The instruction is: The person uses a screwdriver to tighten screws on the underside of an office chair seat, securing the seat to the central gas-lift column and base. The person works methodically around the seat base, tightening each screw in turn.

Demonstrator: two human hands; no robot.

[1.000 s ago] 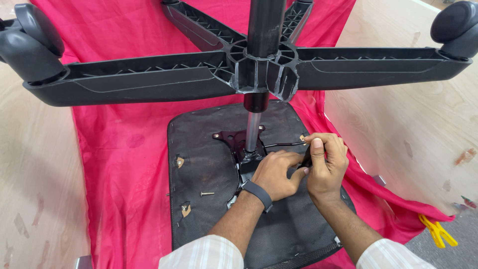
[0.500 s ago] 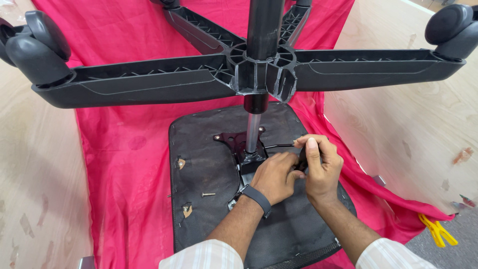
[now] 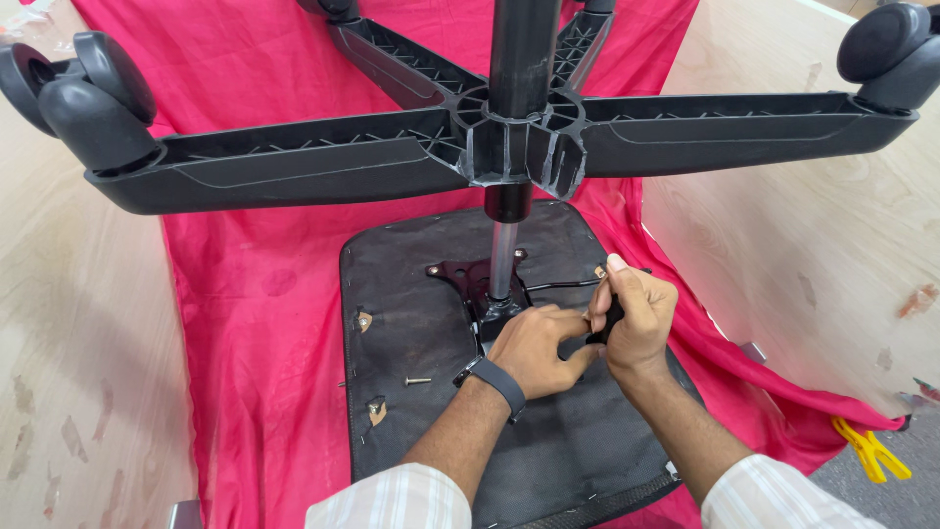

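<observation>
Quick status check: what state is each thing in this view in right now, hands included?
Office chair: upside down, five-arm base up.
Seat underside: faces up, lies on red cloth.
Mounting plate: on the seat, at the column's foot.
Loose screw: lies flat on the seat.
Left hand: at the plate, fingers curled.
Right hand: closed on a black handle.
Yellow clamp: lies on the floor.

- Both forearms bare, with pale checked shirt sleeves (image 3: 392, 500) rolled up near the elbows.
- A dark band wristwatch (image 3: 493, 380) sits on the left wrist.
</observation>
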